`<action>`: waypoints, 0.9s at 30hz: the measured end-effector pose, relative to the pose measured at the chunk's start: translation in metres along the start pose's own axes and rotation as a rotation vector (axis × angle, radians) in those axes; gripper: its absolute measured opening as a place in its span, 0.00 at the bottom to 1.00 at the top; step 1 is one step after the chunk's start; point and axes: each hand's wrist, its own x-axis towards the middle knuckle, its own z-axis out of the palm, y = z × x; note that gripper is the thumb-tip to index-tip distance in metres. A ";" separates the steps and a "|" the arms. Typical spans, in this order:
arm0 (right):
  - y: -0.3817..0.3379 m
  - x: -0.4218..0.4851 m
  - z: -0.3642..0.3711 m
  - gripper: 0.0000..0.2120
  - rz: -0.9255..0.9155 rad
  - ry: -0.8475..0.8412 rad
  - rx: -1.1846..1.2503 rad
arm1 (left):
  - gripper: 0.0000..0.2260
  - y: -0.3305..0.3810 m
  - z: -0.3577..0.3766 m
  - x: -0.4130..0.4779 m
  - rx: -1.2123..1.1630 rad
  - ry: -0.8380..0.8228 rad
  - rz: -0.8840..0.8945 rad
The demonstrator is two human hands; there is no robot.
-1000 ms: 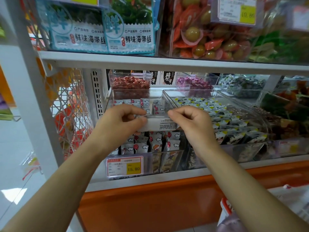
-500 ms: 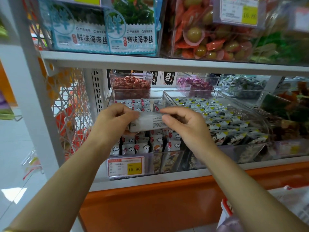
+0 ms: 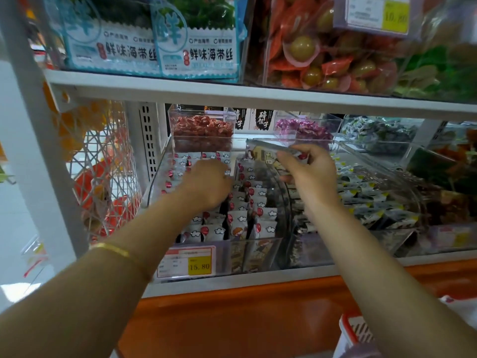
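A thin, gold-coloured bangle (image 3: 113, 250) with a flat, shiny band is worn on the left forearm, some way behind the left hand (image 3: 206, 184). Both forearms are shown bare throughout.

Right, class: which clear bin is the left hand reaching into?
The front-left bin of white packets, with the 15.80 price tag on its front. The left hand is down among them; the right hand only holds a packet.
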 end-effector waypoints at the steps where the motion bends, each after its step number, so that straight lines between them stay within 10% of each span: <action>1: 0.001 0.003 0.004 0.14 0.003 0.004 0.009 | 0.10 0.003 0.003 0.010 0.087 -0.069 -0.009; 9: 0.008 0.027 0.026 0.10 -0.040 -0.044 -0.056 | 0.21 -0.001 0.027 0.049 0.632 -0.343 0.049; 19: 0.007 0.065 0.061 0.11 -0.382 -0.333 -0.571 | 0.19 -0.008 0.026 0.022 0.457 -0.271 0.055; 27: 0.012 0.072 0.093 0.09 -0.302 -0.738 -0.887 | 0.23 -0.007 0.027 0.002 0.383 -0.209 0.060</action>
